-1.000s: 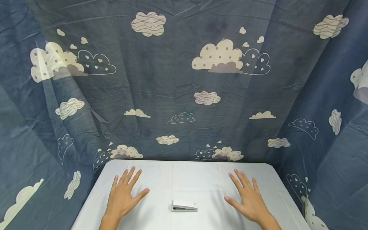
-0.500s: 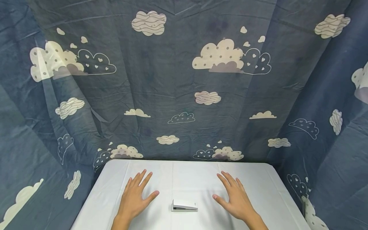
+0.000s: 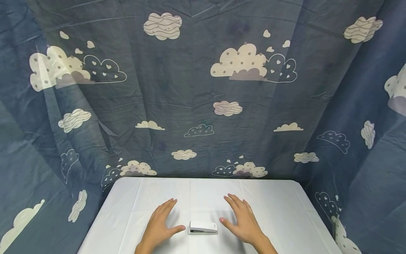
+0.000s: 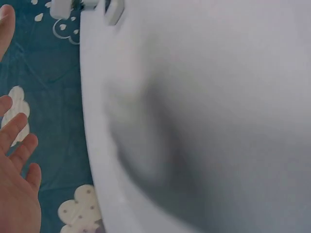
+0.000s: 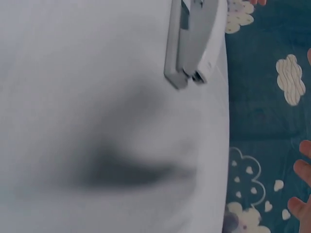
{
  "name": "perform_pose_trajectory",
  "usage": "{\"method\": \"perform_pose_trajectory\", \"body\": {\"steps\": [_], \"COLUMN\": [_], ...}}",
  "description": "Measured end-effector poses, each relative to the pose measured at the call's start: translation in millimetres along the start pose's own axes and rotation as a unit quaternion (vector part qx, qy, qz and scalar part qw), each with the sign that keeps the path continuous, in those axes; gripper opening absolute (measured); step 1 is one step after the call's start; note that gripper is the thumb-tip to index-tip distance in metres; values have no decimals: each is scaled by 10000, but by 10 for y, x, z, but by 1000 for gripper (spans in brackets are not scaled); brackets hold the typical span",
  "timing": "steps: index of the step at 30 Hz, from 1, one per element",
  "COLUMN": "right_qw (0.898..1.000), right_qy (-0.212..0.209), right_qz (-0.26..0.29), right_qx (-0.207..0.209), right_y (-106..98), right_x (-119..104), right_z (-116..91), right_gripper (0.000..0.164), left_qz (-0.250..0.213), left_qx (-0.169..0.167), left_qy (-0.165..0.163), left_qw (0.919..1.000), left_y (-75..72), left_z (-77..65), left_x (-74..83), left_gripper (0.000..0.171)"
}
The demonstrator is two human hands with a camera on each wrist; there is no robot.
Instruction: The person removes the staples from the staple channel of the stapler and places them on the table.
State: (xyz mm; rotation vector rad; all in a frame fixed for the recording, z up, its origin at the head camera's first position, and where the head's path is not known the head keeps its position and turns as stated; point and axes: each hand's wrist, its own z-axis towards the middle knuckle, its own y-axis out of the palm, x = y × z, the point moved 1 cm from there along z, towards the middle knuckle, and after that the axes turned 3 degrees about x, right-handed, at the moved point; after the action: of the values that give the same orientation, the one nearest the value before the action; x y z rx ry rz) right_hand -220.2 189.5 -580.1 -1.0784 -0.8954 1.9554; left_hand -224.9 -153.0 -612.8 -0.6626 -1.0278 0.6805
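A white stapler (image 3: 203, 227) lies on the white table (image 3: 279, 208), between my two hands. Just left of it is my left hand (image 3: 159, 225), its fingers extended and its thumb pointing at the stapler's near-left end. My right hand (image 3: 243, 221) hovers on the other side, fingers spread and thumb toward the stapler's right end. Neither hand holds anything. The right wrist view shows the stapler (image 5: 197, 39) from its end, slightly gaping between arm and base. At the top of the left wrist view only a part of the stapler (image 4: 114, 10) appears.
Dark blue cloth (image 3: 196, 88) printed with pale clouds hangs behind the table and along both sides. The table's far edge has rounded corners and meets the cloth. Soft shadows of both hands fall on the white cover.
Both hands have moved inward from the table's sides and slightly nearer, to either side of the stapler. Their fingers are less spread. The stapler has stayed in place.
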Motion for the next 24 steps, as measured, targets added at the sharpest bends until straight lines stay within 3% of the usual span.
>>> {"method": "perform_pose_trajectory", "body": {"steps": [8, 17, 24], "right_qw": [9997, 9983, 9974], "right_qy": [-87, -215, -244], "right_qz": [230, 408, 427], "right_qx": [-64, -360, -532], "right_y": [254, 551, 704], "right_x": [-174, -291, -368], "right_z": [36, 6, 7], "right_gripper": [71, 64, 61], "left_qz": [-498, -1137, -1320], "left_qx": [-238, -923, -936], "left_qy": [-180, -325, -444], "left_qw": [9983, 9887, 9858], "left_y": [261, 514, 668], "left_z": [-72, -128, -143], "left_x": [-39, -66, -91], "left_gripper": [97, 99, 94]}}
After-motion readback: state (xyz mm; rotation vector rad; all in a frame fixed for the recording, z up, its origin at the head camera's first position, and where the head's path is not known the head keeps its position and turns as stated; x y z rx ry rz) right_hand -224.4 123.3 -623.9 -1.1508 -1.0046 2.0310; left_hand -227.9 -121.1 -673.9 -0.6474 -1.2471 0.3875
